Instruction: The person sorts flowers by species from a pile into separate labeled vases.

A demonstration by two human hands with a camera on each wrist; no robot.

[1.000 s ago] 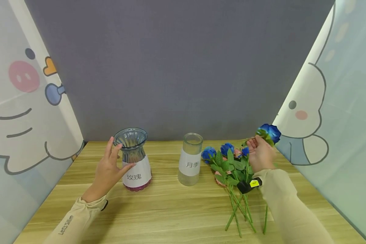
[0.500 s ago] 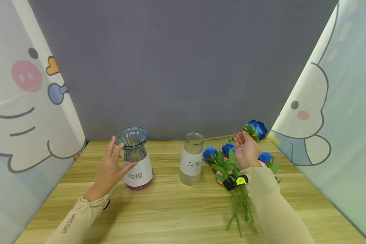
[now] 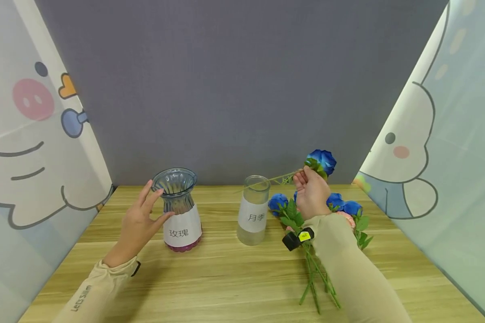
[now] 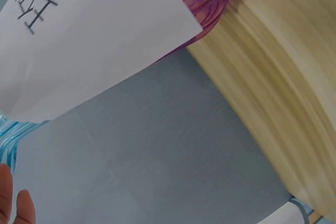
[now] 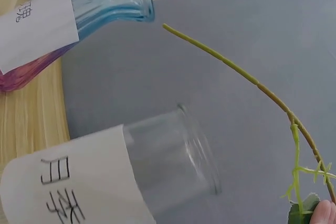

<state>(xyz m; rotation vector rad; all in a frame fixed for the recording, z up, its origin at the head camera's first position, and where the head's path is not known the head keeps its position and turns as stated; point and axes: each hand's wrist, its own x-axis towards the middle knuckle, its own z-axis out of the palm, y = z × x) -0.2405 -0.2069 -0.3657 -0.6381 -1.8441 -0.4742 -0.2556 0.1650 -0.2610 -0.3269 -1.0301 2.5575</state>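
Note:
My right hand pinches a blue rose by its stem just under the bloom. The bare stem reaches left, its cut end above and past the mouth of a clear cylindrical glass vase with a white label. Farther left stands a flared glass vase, blue at the top and purple at the base, also labelled. My left hand is beside it, fingers spread near the rim and thumb before the label; whether they touch the glass I cannot tell.
On the table's right lie several blue roses and pink flowers, their green stems crossing toward the front edge. A grey panel rises behind the wooden tabletop. Cartoon-printed sheets flank both sides.
My right hand has lifted the blue rose from the pile and moved left, swinging the stem over the cylindrical vase. My left hand stays nearly in place beside the flared vase.

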